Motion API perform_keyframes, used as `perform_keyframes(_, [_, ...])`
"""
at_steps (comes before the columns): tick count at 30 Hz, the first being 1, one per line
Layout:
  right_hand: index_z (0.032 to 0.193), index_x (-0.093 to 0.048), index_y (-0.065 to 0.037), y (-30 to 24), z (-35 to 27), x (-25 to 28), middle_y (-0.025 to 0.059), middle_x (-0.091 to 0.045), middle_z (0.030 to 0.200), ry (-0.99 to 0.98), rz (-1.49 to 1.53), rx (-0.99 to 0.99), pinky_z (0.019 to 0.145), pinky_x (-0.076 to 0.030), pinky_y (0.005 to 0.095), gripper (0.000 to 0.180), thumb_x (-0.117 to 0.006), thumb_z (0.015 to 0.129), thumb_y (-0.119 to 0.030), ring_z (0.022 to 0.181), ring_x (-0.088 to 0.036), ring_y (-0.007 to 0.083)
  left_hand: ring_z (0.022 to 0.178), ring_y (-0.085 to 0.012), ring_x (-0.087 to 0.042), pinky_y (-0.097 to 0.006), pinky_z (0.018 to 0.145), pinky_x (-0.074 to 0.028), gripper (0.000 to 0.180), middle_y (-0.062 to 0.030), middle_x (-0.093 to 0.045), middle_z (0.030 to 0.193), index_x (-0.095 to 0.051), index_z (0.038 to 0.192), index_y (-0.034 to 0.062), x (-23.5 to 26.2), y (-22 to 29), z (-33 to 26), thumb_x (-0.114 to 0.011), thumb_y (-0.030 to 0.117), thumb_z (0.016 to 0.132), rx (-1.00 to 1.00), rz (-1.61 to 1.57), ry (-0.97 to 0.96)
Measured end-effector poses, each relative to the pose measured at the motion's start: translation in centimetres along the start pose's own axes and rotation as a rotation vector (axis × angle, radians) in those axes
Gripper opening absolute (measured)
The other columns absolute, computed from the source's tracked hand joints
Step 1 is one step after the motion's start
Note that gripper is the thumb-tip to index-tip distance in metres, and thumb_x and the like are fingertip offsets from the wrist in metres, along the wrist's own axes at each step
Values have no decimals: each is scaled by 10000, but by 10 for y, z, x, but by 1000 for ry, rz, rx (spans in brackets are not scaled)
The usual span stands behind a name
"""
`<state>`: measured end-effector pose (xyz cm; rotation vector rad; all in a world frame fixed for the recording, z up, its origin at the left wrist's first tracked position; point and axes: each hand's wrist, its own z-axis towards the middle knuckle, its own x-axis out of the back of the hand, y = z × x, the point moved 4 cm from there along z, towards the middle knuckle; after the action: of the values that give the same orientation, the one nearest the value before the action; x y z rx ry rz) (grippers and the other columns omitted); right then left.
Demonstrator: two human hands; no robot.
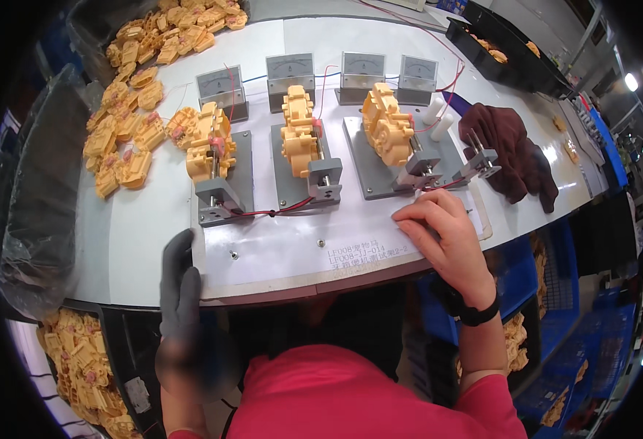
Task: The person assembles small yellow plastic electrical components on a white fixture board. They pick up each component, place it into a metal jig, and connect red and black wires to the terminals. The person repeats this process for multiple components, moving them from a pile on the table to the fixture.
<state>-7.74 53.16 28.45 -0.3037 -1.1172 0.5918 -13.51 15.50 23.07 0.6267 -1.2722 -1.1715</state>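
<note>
While your left hand (180, 291) extends empty over the table edge (131, 302), your right hand (449, 240) half-curls, hold unclear, open board (274, 256) between.

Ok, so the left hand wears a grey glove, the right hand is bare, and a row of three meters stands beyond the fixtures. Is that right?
Not quite: the head view shows four meters in the row beyond the fixtures, not three. The left hand does wear a grey glove, and the right hand is bare.
</note>
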Motion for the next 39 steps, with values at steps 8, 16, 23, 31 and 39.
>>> perform_keyframes(8, [1017,-722,-66,7,-5,2,79,-634,979,-53,98,-141,894,-462,362,139,-728,879,-67,988,-592,266,1411,-299,-405,-420,1187,-283,739,-192,-429,1513,-364,1504,-49,-12,-22,-2,-551,416,961,90,-233,19])
perform_keyframes(16, [946,-711,-45,0,-5,-2,75,-630,915,-14,-34,-92,807,-487,344,138,-768,821,-28,907,-605,256,1379,-274,-445,-412,1167,-322,708,-171,-477,1467,-392,1484,-53,-9,-18,0,-622,333,937,81,-311,-14])
perform_keyframes(23, [937,-698,-26,-3,-9,-3,97,-638,955,4,-55,-85,811,-505,338,132,-758,820,-10,925,-625,244,1314,-259,-512,-397,1127,-382,600,-162,-524,1415,-451,1446,-49,-10,-16,-1,-615,149,904,61,-375,18])
perform_keyframes(31, [1053,-697,-15,-43,-3,-4,114,-646,1046,109,-84,-34,937,-462,371,194,-704,860,-8,1020,-608,275,1227,-288,-587,-383,1065,-441,567,-174,-602,1309,-538,1387,-13,-13,-23,5,-654,109,845,-8,-324,52])
perform_keyframes(39, [958,-668,-13,-73,25,-53,134,-594,935,-200,-74,-80,875,-454,387,114,-711,853,-29,952,-568,315,1023,-253,-679,-374,893,-539,502,-138,-657,1169,-588,1321,27,-8,-17,2,-722,170,859,-38,-240,62])
